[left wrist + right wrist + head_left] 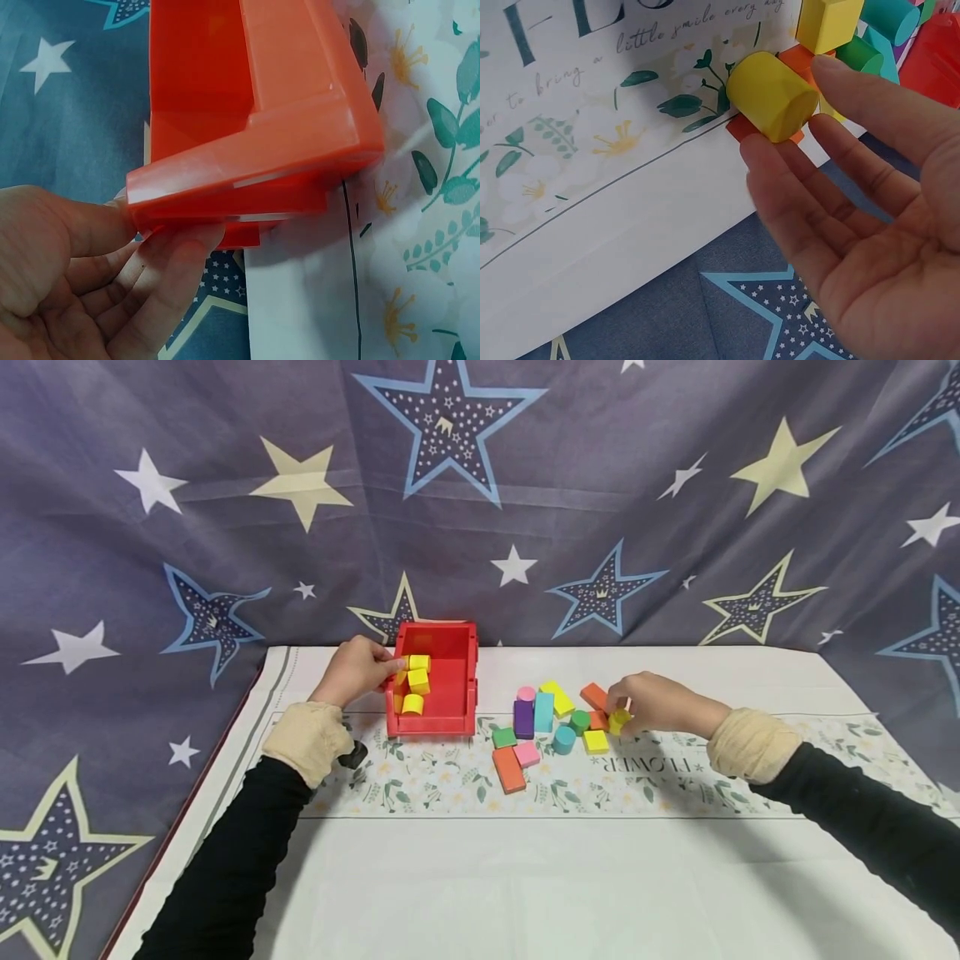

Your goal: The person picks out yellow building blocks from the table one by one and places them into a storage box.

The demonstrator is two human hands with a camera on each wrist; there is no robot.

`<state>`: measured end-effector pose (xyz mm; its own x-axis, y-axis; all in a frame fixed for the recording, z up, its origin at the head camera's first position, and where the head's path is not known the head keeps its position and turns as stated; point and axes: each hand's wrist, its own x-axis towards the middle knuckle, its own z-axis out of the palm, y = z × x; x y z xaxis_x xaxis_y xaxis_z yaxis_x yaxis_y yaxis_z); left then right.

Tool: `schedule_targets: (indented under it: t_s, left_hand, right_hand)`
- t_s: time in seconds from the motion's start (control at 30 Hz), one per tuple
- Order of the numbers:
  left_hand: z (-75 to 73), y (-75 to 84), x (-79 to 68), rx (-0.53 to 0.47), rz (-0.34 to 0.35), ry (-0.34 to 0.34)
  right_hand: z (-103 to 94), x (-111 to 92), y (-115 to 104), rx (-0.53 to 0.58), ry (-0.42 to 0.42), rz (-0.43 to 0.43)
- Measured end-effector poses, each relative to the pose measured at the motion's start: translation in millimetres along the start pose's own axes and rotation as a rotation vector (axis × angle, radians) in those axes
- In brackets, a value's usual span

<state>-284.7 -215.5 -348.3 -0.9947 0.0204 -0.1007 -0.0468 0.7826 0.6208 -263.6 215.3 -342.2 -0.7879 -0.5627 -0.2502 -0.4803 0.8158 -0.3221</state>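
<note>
My left hand (358,670) grips the left rim of an open red box (453,725), its thumb and fingers on either side of the wall in the left wrist view. Inside the box, several yellow blocks (418,682) lie along the left side. At the right end of a group of coloured blocks, my right hand (660,703) is at a yellow cylinder (769,94). Its fingertips are right at the cylinder, the thumb slightly apart from it and the fingers only loosely bent. Orange blocks (594,696) lie beside and partly behind that cylinder.
Between box and right hand lie a purple block (523,718), a light blue block (543,712), a green cylinder (580,722), a blue cylinder (564,740), a yellow block (596,742) and an orange block (509,770). A star-patterned cloth (450,543) hangs behind the table (525,877).
</note>
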Motion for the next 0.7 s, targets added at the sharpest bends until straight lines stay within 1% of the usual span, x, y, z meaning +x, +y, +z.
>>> schedule_targets:
  t_s: [0.23, 0.47, 0.63, 0.7]
  left_hand:
    - [-0.6, 1.3, -0.6, -0.016, -0.007, -0.003]
    - [-1.1, 1.9, -0.8, -0.023, -0.008, -0.001]
    - [-0.5, 0.6, -0.1, -0.023, -0.014, -0.006]
    - [-0.1, 0.3, -0.1, -0.023, -0.017, -0.008]
  right_hand:
    - [2.1, 2.1, 0.6, 0.015, -0.004, 0.027]
    - [3.2, 2.2, 2.4, -0.010, 0.019, 0.001]
    - [5.0, 3.5, 2.0, -0.010, -0.004, 0.009]
    - [6.5, 3.6, 1.9, -0.010, -0.013, -0.005]
